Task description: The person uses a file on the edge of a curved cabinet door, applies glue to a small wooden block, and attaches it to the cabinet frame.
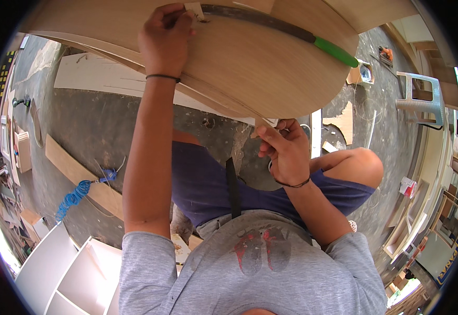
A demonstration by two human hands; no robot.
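Observation:
A wood-grain panel (271, 68) with a rounded end lies in front of me. My left hand (167, 39) is over its far part, fingers curled in a pinch at a small cream-coloured piece (193, 9). Beside that piece, a long dark file (260, 18) with a green handle (335, 51) rests on the panel. Lower down, at the panel's near edge, my right hand (288, 152) is closed, thumb and fingers pinching the end of a thin wood strip (262, 124). The strip appears to run along that edge.
A grey plastic stool (420, 97) stands at the right. On the floor at left are a wooden board (77, 170) and a blue coiled air hose (74, 199). White shelving (90, 273) stands at lower left. A white sheet (92, 73) lies beyond, partly under the panel.

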